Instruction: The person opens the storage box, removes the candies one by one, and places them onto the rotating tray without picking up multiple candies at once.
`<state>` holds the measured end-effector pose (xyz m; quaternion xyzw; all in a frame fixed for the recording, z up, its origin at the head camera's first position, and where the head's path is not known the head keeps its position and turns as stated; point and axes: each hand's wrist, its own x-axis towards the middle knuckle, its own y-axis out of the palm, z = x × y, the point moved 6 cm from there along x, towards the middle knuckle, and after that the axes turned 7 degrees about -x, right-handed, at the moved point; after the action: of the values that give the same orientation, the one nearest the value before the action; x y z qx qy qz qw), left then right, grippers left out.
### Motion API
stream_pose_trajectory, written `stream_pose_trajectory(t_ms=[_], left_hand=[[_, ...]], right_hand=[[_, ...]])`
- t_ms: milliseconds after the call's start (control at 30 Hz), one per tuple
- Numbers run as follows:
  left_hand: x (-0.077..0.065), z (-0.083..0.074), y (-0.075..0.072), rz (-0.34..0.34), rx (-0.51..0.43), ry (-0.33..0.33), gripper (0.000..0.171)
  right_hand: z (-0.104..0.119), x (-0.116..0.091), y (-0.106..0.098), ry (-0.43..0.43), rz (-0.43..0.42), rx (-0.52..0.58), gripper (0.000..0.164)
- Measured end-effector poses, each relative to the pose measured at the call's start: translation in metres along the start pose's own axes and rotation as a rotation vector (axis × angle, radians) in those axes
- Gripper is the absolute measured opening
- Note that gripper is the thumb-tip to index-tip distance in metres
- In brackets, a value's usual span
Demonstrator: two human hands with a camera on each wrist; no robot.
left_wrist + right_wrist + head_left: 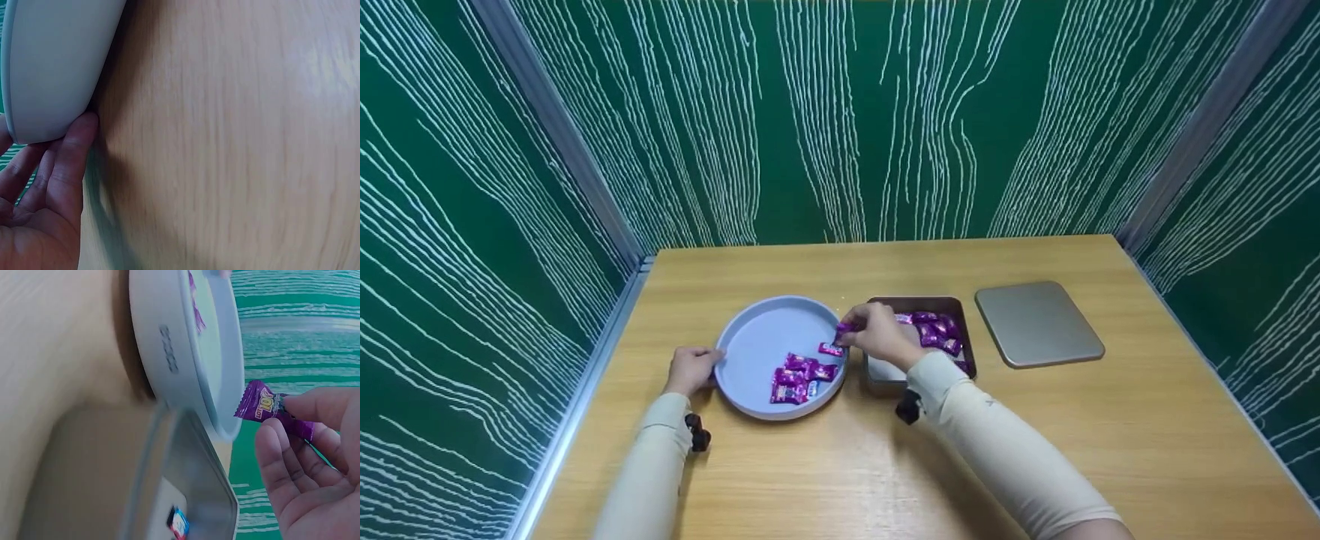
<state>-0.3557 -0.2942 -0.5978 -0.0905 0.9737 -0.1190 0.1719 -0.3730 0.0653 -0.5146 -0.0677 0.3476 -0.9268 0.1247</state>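
My left hand [692, 370] holds the left rim of a round, pale lilac tray [754, 341]. In the left wrist view its thumb is at the rim and its fingers [70, 163] reach under the outer wall. My right hand [883, 335] pinches a purple wrapped candy [263, 404] between thumb and fingers, over the gap between the tray's right rim and a square metal tin [885, 387]. Several purple and pink candies [799, 371] lie in the tray's lower right. More purple candies [936, 328] sit in the tin, partly hidden by my right hand and forearm.
A flat, square metal lid [1039, 325] lies on the wooden table [825, 480] right of the tin. Green walls [877, 150] with white line patterns stand behind and at both sides. In the right wrist view, a blue and red wrapped piece [179, 523] lies inside the tin.
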Motion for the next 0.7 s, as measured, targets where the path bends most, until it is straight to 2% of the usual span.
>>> stream_pose_trajectory(t_ms=[300, 700], left_hand=[[-0.006, -0.003, 0.004, -0.005, -0.034, 0.043, 0.031], [-0.006, -0.004, 0.003, -0.012, -0.034, 0.044, 0.03]], right_hand=[[0.006, -0.003, 0.038, -0.06, 0.081, 0.054, 0.012], [0.009, -0.005, 0.06, -0.109, 0.135, -0.06, 0.008]])
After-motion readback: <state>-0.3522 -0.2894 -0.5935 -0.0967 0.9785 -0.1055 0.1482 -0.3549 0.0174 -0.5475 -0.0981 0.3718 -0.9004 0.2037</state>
